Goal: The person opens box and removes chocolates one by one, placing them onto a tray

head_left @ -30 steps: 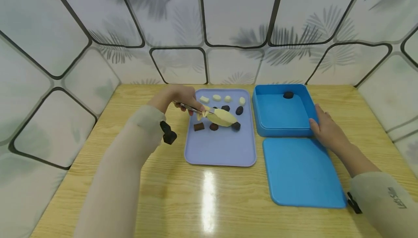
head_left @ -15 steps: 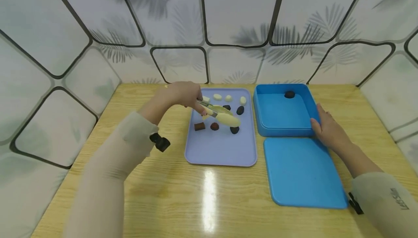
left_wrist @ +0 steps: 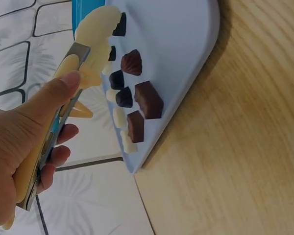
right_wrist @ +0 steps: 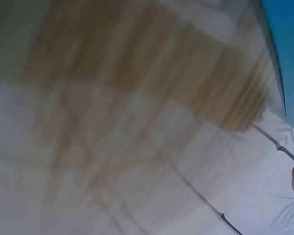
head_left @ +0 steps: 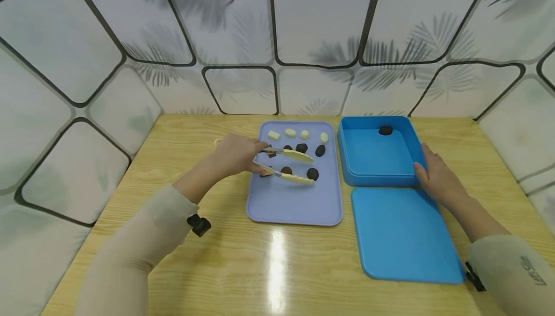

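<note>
Tongs (head_left: 299,155) with pale yellow leaf-shaped tips are held by my left hand (head_left: 238,154), its thumb along the upper arm in the left wrist view. Their two arms stand spread over a lilac tray (head_left: 295,209). Chocolates in white, black and brown sit on it in rows. A round dark chocolate (head_left: 312,174) lies by the lower tip, and a brown one (head_left: 286,170) between the arms. My right hand (head_left: 442,178) rests against the right side of a blue box (head_left: 377,181), thumb at its rim. One dark chocolate (head_left: 385,130) lies inside, near the back wall.
A flat blue lid (head_left: 403,234) lies in front of the box on the wooden table (head_left: 217,268). A patterned padded wall (head_left: 312,87) rises behind the tray and box. The right wrist view is mostly blurred, with a blue wall (right_wrist: 291,58) at its edge.
My left hand has turned and drawn slightly toward me. The tong arms, close together before, are now spread apart over the chocolates. My right hand stays at the box.
</note>
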A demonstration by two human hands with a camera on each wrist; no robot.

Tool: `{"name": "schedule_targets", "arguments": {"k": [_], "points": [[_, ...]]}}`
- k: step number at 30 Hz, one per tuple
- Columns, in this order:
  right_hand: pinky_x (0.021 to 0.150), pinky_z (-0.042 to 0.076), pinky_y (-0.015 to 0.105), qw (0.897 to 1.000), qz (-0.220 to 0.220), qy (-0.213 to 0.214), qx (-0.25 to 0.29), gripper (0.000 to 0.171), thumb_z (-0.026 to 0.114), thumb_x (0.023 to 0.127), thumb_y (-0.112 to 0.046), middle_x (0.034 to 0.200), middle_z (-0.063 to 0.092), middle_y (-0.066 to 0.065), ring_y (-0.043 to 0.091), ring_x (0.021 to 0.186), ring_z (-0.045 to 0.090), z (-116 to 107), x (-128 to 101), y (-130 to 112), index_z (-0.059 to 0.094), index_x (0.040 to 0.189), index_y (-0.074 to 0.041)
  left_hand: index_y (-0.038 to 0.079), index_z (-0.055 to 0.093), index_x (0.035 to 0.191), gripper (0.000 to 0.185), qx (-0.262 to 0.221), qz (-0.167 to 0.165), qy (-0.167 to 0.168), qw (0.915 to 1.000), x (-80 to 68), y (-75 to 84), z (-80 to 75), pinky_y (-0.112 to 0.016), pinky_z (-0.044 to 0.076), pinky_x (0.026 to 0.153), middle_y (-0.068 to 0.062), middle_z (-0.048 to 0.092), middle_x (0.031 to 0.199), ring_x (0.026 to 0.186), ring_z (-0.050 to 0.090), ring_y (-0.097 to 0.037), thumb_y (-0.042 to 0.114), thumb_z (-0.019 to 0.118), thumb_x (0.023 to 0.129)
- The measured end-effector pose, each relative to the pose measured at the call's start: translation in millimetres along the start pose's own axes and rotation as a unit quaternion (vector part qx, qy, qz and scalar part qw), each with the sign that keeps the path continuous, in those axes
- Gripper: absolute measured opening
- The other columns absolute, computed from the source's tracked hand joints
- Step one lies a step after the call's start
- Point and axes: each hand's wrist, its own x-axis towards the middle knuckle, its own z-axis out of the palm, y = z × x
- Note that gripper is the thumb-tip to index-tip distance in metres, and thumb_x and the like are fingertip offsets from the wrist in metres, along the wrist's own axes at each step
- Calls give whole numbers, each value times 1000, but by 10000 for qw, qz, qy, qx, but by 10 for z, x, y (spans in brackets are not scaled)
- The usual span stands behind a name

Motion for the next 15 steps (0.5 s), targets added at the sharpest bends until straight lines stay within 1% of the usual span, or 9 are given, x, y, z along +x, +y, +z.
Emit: {"name": "schedule_targets", "arguments": {"k": [4,7,11,14,15], "points": [[101,16,70,10000,-28,38,-3,65,23,103,-35,148,11,37,60,132,11,0,-11,5,-1,149,4,14,62,124,71,-100,-29,62,9999,-3,31,80,-29,38,42,-1,71,100,62,60,-12,59,72,70],[101,16,70,10000,-30,38,3,65,23,103,-35,148,12,37,61,131,11,4,-12,12,-1,149,4,16,63,122,67,-160,-10,215,9996,-4,45,142,-29,37,41,0,72,97,62,62,-12,57,73,71],[101,15,70,10000,-46,62,6,65,23,103,-35,148,11,37,61,131,11,9,-9,18,-1,149,4,19,66,115,58,-196,-27,440,9988,-14,51,218,-28,33,39,2,73,89,55,56,-10,56,74,71],[104,14,68,9998,-120,131,-19,64,24,103,-34,149,11,36,60,132,11,13,-2,20,0,149,5,20,66,117,59,-236,-102,425,9988,-29,46,257,-27,29,39,1,73,92,52,51,-9,56,73,72],[105,13,66,9997,-177,177,-42,64,25,103,-33,149,12,36,58,133,11,14,2,20,2,148,6,20,65,118,59,-240,-118,422,9987,-37,41,267,-27,29,39,1,73,95,52,53,-9,56,73,72]]}}
